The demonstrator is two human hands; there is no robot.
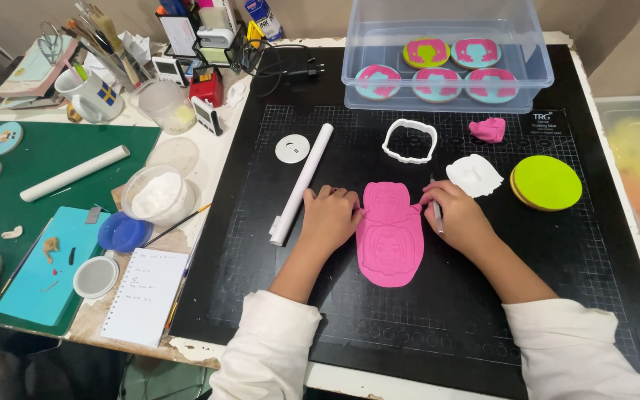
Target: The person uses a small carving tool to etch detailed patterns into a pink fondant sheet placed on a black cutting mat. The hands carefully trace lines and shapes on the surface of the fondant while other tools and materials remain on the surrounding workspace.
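Flat pink rolled-out fondant sheet with embossed face outlines [389, 235] lies on the black gridded cutting mat [483, 296], between both hands. Left hand [330, 216] rests loosely curled on the mat, fingertips touching the sheet's left edge, holding nothing. Right hand [459, 216] sits at the sheet's upper right edge, fingers closed around a thin grey-handled tool [436, 210], which points toward the person beside the sheet's right side; cannot tell if the tip touches the fondant.

White cylindrical rolling pin [301, 184] lies just left of the left hand, angled. White plastic cookie cutter outline [410, 140] sits above the sheet, apart from it. White cut-out fondant piece [474, 175] just beyond the right hand, next to a round lime-green topped cookie [547, 182]. Small pink fondant lump [488, 130] farther up. Clear plastic bin [446, 89] at the mat's top edge holds round cookies with pink silhouettes.

Another person's hand shows at the far left edge.
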